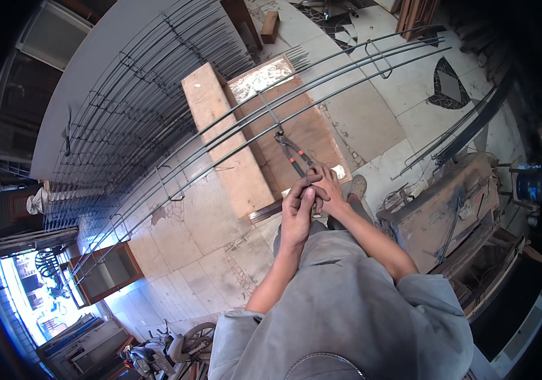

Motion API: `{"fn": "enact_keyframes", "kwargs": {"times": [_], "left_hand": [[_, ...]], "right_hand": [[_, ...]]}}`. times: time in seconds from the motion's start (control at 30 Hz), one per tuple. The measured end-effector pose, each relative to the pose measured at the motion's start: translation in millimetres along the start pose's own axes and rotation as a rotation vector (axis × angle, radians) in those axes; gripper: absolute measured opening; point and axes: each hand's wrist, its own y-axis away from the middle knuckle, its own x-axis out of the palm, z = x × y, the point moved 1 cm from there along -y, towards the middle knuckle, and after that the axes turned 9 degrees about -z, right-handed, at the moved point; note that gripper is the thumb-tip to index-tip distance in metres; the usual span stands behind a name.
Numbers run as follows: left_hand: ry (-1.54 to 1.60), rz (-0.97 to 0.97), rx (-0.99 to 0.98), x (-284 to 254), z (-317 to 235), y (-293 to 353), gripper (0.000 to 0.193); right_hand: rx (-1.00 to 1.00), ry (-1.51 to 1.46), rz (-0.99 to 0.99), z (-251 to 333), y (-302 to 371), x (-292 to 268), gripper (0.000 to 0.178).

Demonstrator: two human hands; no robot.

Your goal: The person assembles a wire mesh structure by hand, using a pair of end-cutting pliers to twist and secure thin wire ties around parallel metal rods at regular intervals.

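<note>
A pair of pincers (292,152) with dark handles and red bands has its jaws up against the steel rods of a long rebar cage (258,132), at a stirrup. My right hand (329,187) is closed at the handle ends, its fingers bent around them. Right beside it, touching or nearly so, my left hand (299,209) is curled with the thumb uppermost; what it holds, if anything, is hidden. Under the cage stands a wooden bench-like block (230,152) with a brown board (302,120) next to it.
Stacked rebar cages (138,101) fill the left. Loose rods (448,126) lie on the tiled floor at right, near a worn wooden box (442,209). A motorbike (176,348) stands at lower left, by a wood-framed cabinet (109,272) and a bright doorway (30,291).
</note>
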Motion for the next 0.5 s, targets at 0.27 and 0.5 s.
{"fn": "enact_keyframes", "kwargs": {"times": [0.27, 0.5], "left_hand": [[-0.179, -0.067, 0.147, 120, 31, -44, 0.031], [-0.185, -0.07, 0.171, 243, 61, -74, 0.029]], "right_hand": [[0.419, -1.206, -0.056, -63, 9, -148, 0.029], [0.234, -0.977, -0.395, -145, -18, -287, 0.027]]}}
